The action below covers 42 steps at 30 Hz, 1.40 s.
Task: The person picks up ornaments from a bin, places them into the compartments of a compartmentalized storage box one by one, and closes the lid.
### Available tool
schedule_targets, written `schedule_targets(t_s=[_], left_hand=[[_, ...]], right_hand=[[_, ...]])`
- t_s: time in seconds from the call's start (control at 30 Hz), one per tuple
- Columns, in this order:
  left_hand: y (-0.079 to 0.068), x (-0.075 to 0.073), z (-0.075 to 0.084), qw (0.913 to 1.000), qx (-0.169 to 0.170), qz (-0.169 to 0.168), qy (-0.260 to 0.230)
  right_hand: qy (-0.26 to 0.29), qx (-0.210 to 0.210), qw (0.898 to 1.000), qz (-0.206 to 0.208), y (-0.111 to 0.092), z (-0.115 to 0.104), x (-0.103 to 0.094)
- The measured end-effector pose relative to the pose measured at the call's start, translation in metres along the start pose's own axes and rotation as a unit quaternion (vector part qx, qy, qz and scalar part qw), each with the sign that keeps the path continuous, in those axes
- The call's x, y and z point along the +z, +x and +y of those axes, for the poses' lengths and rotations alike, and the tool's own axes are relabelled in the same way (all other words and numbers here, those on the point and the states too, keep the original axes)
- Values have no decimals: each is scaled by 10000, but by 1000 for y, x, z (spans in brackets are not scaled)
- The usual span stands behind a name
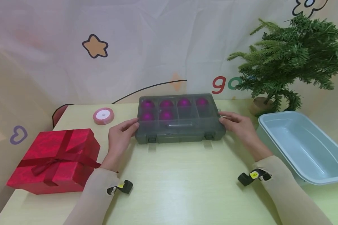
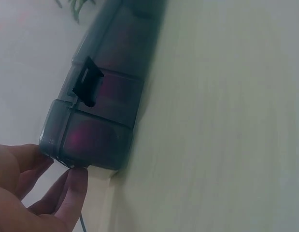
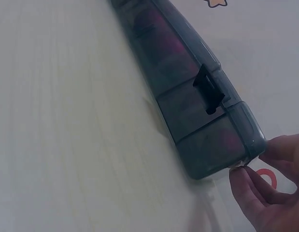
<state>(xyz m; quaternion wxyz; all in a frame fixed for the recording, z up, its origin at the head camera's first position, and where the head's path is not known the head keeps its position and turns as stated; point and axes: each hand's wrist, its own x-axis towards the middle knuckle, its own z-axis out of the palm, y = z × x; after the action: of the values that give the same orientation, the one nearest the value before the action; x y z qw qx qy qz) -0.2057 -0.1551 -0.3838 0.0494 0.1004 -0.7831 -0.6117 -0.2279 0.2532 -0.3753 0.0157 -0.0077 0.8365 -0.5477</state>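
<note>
A translucent grey plastic compartment box (image 1: 183, 120) is at the back middle of the table, its lid closed and two front latches fastened. Several round purple balls (image 1: 166, 115) show through the lid in its compartments. My left hand (image 1: 121, 136) grips the box's left end with thumb and fingers. At the opposite end, my right hand (image 1: 239, 126) holds the box the same way. Both wrist views show the fingertips against the box's end edge, below a black latch (image 2: 89, 82). Whether the base is fully on the table, I cannot tell.
A red gift box with a ribbon bow (image 1: 56, 162) stands at the left, a pink ribbon roll (image 1: 103, 116) behind it. To the right are a light blue basin (image 1: 304, 147) and a small artificial pine tree (image 1: 293, 59). A printed cloth (image 1: 146, 47) hangs behind.
</note>
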Motion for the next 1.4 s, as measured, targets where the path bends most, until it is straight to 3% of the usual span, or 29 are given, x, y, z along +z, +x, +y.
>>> schedule_targets(t_s=[0.5, 0.77, 0.93, 1.13, 1.4], left_hand=[[10, 2, 3, 9999, 79, 61, 82], [6, 0, 2, 9992, 259, -172, 261], [4, 1, 1, 9990, 310, -197, 268], [3, 2, -2, 9988, 398, -91, 284], [0, 3, -6, 9985, 510, 24, 189]], right_hand=[[-33, -398, 9991, 144, 4, -5, 2], [-448, -367, 9983, 104, 4, -6, -1], [-807, -617, 9948, 83, 1, -8, -3], [-1673, -1190, 9776, 457, -5, -13, -3], [-2077, -2351, 9483, 484, -8, -14, -1]])
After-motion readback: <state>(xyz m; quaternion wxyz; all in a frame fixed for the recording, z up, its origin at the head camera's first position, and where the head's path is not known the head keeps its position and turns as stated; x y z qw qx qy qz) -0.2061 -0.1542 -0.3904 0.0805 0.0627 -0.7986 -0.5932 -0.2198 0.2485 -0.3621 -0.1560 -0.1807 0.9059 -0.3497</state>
